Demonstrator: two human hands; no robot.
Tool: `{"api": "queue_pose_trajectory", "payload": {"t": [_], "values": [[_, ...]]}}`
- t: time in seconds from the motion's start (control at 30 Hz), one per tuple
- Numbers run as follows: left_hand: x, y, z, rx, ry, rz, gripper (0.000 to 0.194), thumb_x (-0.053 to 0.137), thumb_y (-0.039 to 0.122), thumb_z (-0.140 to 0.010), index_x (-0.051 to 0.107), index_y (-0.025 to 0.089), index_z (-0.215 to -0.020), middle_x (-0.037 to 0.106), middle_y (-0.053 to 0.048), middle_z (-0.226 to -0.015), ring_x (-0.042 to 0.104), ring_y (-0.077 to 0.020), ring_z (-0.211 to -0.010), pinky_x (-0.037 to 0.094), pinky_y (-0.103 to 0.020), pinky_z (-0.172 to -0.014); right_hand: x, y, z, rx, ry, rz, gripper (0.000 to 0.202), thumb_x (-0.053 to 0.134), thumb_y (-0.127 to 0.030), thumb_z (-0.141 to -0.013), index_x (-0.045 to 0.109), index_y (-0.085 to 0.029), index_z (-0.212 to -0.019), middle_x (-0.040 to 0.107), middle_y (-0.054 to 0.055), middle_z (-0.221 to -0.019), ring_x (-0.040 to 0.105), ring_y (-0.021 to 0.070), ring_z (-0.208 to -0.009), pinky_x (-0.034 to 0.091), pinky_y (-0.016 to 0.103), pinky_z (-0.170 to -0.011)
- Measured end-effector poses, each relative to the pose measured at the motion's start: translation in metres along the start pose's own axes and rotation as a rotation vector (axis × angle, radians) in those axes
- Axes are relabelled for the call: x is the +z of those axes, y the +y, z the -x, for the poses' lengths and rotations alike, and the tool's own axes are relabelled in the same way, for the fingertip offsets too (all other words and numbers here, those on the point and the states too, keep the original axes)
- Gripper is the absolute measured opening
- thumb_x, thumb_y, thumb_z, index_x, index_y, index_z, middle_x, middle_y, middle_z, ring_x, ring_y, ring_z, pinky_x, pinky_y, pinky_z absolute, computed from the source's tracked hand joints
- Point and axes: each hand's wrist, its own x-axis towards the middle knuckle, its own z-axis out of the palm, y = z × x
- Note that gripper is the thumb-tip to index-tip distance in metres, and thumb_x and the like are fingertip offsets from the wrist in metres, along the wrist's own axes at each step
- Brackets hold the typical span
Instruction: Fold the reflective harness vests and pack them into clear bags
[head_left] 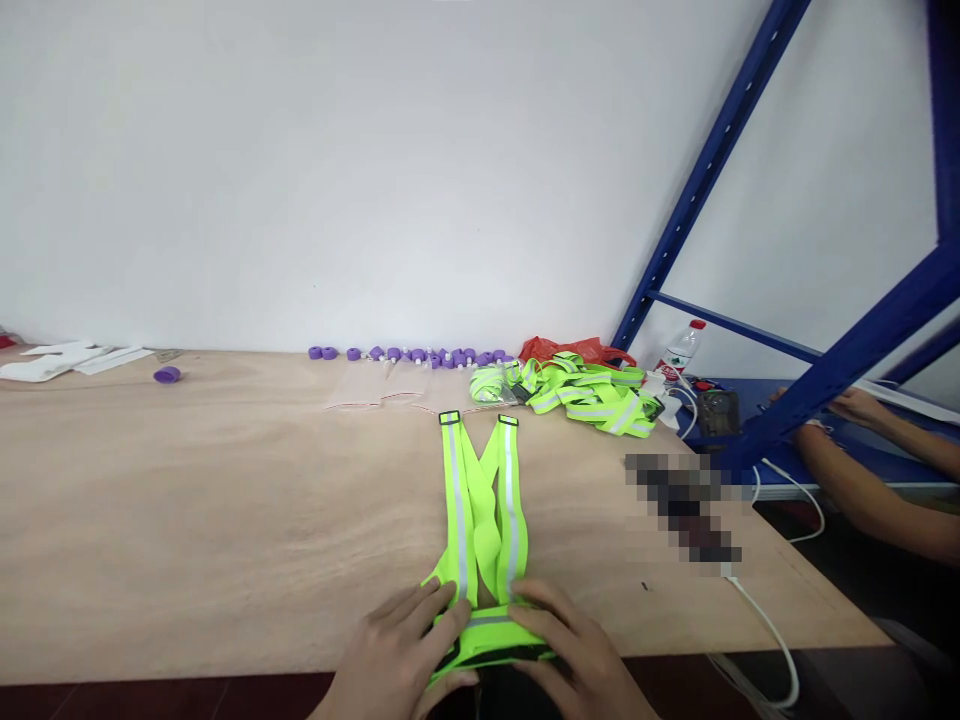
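A neon-yellow reflective vest [456, 500] made of elastic straps with grey stripes lies on the wooden table. Its two shoulder straps point away from me, with a black buckle at the top of each, and more strap crosses between them. At the table's front edge my left hand [405, 640] grips the left side of the folded waist band, fingers on top and thumb below. On the band's right side my right hand [576, 640] holds it the same way. Part of the band is hidden under my fingers.
Several purple rolls [416, 355] line the wall. A heap of reflective straps [600, 395], a red bag [577, 350] and a bottle [681, 345] stand back right. Blue rack posts [705, 180] rise there. Another person's arms [862, 480] are far right. A white cable [772, 630] crosses the edge.
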Motion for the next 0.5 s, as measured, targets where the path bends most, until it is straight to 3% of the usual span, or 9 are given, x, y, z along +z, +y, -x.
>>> {"api": "queue_pose_trajectory", "payload": {"t": [0.13,0.2,0.33,0.5], "values": [[-0.008,-0.006,-0.020,-0.236,-0.151,0.228,0.042,0.034,0.048,-0.105,0.066,0.022,-0.112,0.078,-0.003,-0.094,0.075,-0.0234,-0.075,0.059,-0.032,-0.062,-0.004,-0.003,-0.019,0.182,-0.011,-0.134,0.019,0.053,-0.025,-0.097,0.066,-0.024,-0.111,0.073,0.007,-0.104,0.071,0.0191,-0.095,0.059,0.026,-0.083],[-0.008,-0.012,-0.032,-0.358,-0.180,0.305,0.038,0.038,0.045,-0.103,0.069,0.023,-0.104,0.077,-0.002,-0.087,0.074,-0.0252,-0.075,0.057,-0.034,-0.064,-0.003,0.001,-0.030,0.253,-0.019,-0.150,0.021,0.051,-0.029,-0.099,0.066,-0.023,-0.112,0.074,0.007,-0.103,0.071,0.0203,-0.094,0.059,0.028,-0.083],[-0.001,-0.021,-0.047,-0.534,-0.125,0.460,0.031,0.047,0.043,-0.100,0.073,0.025,-0.099,0.078,-0.002,-0.091,0.073,-0.0257,-0.083,0.053,-0.032,-0.073,0.002,0.012,-0.044,0.287,0.003,-0.040,0.026,0.047,-0.030,-0.100,0.066,-0.021,-0.115,0.072,0.009,-0.107,0.069,0.0229,-0.099,0.057,0.034,-0.087],[0.009,-0.019,-0.048,-0.612,-0.048,0.546,0.039,0.045,0.045,-0.100,0.076,0.022,-0.089,0.075,-0.006,-0.094,0.071,-0.0253,-0.091,0.051,-0.032,-0.079,0.004,0.016,-0.045,0.268,-0.026,0.082,0.023,0.050,-0.027,-0.098,0.068,-0.022,-0.111,0.069,0.008,-0.102,0.068,0.0220,-0.095,0.057,0.033,-0.083]]}}
